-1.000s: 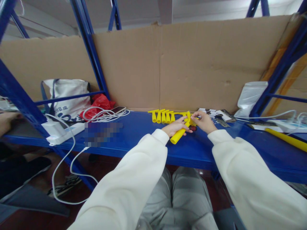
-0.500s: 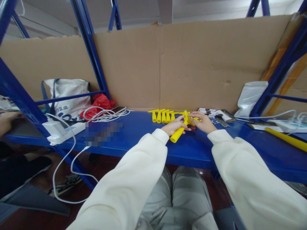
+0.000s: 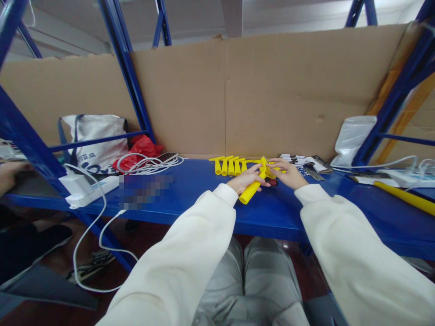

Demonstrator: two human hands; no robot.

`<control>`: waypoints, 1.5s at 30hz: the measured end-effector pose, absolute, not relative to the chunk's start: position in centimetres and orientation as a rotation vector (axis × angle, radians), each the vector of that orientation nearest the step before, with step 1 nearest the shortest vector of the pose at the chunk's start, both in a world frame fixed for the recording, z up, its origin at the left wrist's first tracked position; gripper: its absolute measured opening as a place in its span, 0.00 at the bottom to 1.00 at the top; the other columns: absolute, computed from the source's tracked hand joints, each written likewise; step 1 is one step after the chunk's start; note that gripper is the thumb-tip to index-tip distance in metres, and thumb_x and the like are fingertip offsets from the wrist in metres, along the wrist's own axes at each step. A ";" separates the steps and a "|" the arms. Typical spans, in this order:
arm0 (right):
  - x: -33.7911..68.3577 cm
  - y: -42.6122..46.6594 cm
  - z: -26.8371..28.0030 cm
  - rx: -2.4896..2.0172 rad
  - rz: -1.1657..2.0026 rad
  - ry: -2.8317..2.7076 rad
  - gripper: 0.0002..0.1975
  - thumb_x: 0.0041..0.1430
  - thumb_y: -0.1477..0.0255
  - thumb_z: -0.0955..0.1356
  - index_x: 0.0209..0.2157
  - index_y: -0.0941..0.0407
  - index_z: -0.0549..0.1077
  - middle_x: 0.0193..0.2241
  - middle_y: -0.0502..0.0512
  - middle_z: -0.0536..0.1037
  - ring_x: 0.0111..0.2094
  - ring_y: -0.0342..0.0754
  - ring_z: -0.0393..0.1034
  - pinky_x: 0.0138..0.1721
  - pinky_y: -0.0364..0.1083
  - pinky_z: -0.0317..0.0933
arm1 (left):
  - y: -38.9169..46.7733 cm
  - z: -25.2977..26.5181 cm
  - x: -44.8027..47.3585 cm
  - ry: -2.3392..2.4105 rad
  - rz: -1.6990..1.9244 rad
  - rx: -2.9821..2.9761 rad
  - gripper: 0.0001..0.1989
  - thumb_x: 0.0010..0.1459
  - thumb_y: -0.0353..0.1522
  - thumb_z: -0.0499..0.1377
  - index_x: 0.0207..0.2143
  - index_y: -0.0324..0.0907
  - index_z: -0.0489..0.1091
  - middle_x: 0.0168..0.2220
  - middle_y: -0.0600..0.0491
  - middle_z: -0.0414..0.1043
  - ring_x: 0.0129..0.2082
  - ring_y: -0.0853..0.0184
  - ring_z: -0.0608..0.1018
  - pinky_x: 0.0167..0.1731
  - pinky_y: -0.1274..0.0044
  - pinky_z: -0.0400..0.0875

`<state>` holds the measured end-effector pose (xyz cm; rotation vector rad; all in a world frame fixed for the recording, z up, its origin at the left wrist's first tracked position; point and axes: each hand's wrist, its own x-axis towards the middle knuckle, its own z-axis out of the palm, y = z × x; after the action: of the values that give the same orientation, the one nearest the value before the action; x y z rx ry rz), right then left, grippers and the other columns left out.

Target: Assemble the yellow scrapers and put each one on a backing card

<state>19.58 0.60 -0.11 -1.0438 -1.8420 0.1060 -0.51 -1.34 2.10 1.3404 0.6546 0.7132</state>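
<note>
A yellow T-shaped tool (image 3: 249,193) with a thick round handle is tilted above the blue shelf, its handle end towards me. My left hand (image 3: 244,179) is closed around it near the head. At the tool's upper end, the fingers of my right hand (image 3: 288,173) are bent and pinched on it; the fingertips are partly hidden. Several like yellow T-shaped tools (image 3: 231,166) stand in a row just beyond my left hand. Something small and dark red (image 3: 272,182) lies under my hands, mostly covered.
White-and-black packets (image 3: 292,158) and a grey metal piece (image 3: 313,172) lie right of my hands. Left are a coiled white cable (image 3: 152,164), a red bag (image 3: 142,147) and a power strip (image 3: 91,192). A long yellow bar (image 3: 404,195) lies far right. Another person's hand (image 3: 12,174) shows far left.
The view has shifted slightly. Both hands stay on the yellow tool, whose handle end sits a touch lower and further left.
</note>
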 end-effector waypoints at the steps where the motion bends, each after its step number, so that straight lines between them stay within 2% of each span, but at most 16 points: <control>1: 19.6 0.5 -0.1 -1.045 0.107 -1.849 0.10 0.55 0.64 0.69 0.37 0.49 0.82 0.49 0.56 0.77 0.51 0.54 0.71 0.51 0.58 0.66 | -1.4 2.1 -0.5 0.653 0.716 1.344 0.47 0.46 0.16 0.58 0.66 0.52 0.52 0.63 0.42 0.60 0.33 0.68 0.82 0.19 0.85 0.68; 10: 19.9 0.9 -0.5 -1.057 0.099 -1.926 0.14 0.56 0.65 0.70 0.44 0.48 0.80 0.54 0.56 0.75 0.56 0.54 0.68 0.55 0.59 0.63 | -1.4 2.4 -0.7 0.668 0.734 1.321 0.45 0.46 0.16 0.55 0.66 0.51 0.52 0.58 0.44 0.67 0.31 0.69 0.82 0.19 0.85 0.67; 17: 19.7 2.0 -1.6 -1.168 0.056 -2.103 0.24 0.53 0.63 0.72 0.54 0.46 0.76 0.59 0.57 0.71 0.63 0.59 0.61 0.63 0.62 0.51 | -0.8 2.3 -0.2 0.782 0.808 1.201 0.44 0.49 0.16 0.54 0.67 0.49 0.50 0.53 0.42 0.72 0.30 0.68 0.82 0.19 0.84 0.67; 21: 19.6 1.8 -1.5 -1.247 -0.031 -2.157 0.23 0.55 0.61 0.71 0.53 0.47 0.77 0.58 0.58 0.72 0.62 0.61 0.61 0.63 0.63 0.52 | -0.6 2.2 -0.1 0.791 0.827 1.144 0.44 0.51 0.16 0.53 0.67 0.50 0.49 0.53 0.43 0.73 0.31 0.68 0.82 0.19 0.85 0.68; 27: 20.5 1.3 -0.5 -1.481 -0.166 -2.172 0.15 0.56 0.61 0.69 0.39 0.53 0.82 0.49 0.61 0.78 0.53 0.59 0.70 0.58 0.58 0.60 | -0.2 2.0 -0.1 0.777 0.916 1.060 0.46 0.50 0.16 0.52 0.68 0.51 0.45 0.57 0.43 0.69 0.28 0.70 0.81 0.18 0.84 0.68; 31: 20.7 0.7 -0.3 -1.640 -0.113 -2.298 0.17 0.52 0.56 0.71 0.38 0.52 0.82 0.44 0.59 0.80 0.50 0.59 0.71 0.52 0.55 0.63 | 0.0 2.2 -0.1 0.817 0.960 1.002 0.47 0.49 0.15 0.52 0.69 0.52 0.45 0.58 0.43 0.68 0.27 0.72 0.81 0.18 0.85 0.67; 35: 20.3 0.3 0.0 -1.689 -0.111 -2.322 0.15 0.52 0.60 0.71 0.37 0.54 0.82 0.42 0.61 0.80 0.48 0.59 0.72 0.51 0.53 0.63 | 0.0 2.3 -0.1 0.885 0.994 0.959 0.49 0.48 0.15 0.52 0.69 0.52 0.43 0.61 0.41 0.64 0.27 0.71 0.81 0.16 0.85 0.66; 37: 20.2 0.0 0.2 -1.658 -0.027 -2.294 0.13 0.52 0.61 0.71 0.35 0.55 0.81 0.39 0.60 0.81 0.45 0.57 0.74 0.49 0.52 0.65 | 0.0 2.2 -0.1 0.896 1.000 0.947 0.49 0.47 0.15 0.53 0.69 0.52 0.43 0.61 0.42 0.64 0.28 0.71 0.81 0.16 0.85 0.66; 40: 20.2 -0.4 0.7 -1.556 0.253 -2.170 0.12 0.51 0.60 0.72 0.30 0.55 0.79 0.30 0.56 0.81 0.34 0.53 0.76 0.39 0.49 0.68 | 0.3 2.0 -0.2 0.911 1.023 0.939 0.50 0.46 0.16 0.54 0.69 0.53 0.44 0.59 0.43 0.66 0.29 0.70 0.81 0.17 0.85 0.67; 42: 20.1 -0.7 1.1 -1.461 0.464 -2.006 0.15 0.50 0.57 0.72 0.27 0.55 0.76 0.24 0.54 0.80 0.26 0.49 0.74 0.31 0.46 0.68 | 0.5 1.9 -0.3 0.913 1.052 0.939 0.49 0.46 0.16 0.55 0.68 0.52 0.45 0.60 0.43 0.65 0.31 0.69 0.82 0.17 0.85 0.67; 45: 19.9 -1.1 1.8 -1.345 0.642 -1.695 0.19 0.48 0.55 0.74 0.24 0.56 0.72 0.18 0.51 0.77 0.16 0.43 0.68 0.20 0.42 0.63 | 0.7 1.8 -0.4 0.894 1.090 0.935 0.47 0.46 0.16 0.55 0.67 0.51 0.48 0.60 0.43 0.64 0.33 0.67 0.82 0.18 0.84 0.68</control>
<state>19.94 -1.06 1.78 -1.3454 -1.6949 0.6417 -0.40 0.74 1.79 0.9354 0.8940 1.0903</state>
